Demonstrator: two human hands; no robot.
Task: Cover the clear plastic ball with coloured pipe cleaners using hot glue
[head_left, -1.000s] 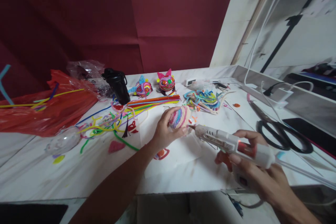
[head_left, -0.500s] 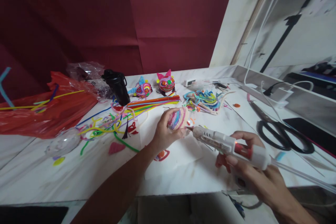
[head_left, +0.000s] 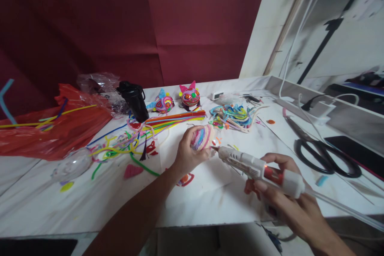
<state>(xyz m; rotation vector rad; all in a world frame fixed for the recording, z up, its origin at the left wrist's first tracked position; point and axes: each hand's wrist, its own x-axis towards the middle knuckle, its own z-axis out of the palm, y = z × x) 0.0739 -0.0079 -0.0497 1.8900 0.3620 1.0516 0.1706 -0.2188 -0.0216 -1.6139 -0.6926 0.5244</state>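
Note:
My left hand [head_left: 189, 153] is closed around a striped ball [head_left: 204, 137] wrapped in pink, blue and cream pipe cleaner. In my right hand [head_left: 288, 192] is a white glue gun [head_left: 247, 162], its small light glowing and a clear glue stick [head_left: 339, 202] trailing from the back. The gun's nozzle points left, close to the ball's lower right side; whether it touches cannot be made out. Below my left wrist lies a red and orange piece [head_left: 186, 179], partly hidden by the arm, on white paper [head_left: 201, 194].
Two decorated animal heads [head_left: 189, 95] stand at the back beside a black bottle [head_left: 131, 100]. Bundled pipe cleaners [head_left: 177, 117] and a coiled heap [head_left: 235, 116] lie before them. Right are large scissors [head_left: 318, 148] and a phone [head_left: 354, 154]; left, a red plastic bag [head_left: 75, 128] and a clear ball [head_left: 73, 164].
The glue gun has shifted slightly left and down, its nozzle lower beside the ball. My left hand keeps its hold, with the ball turned very slightly.

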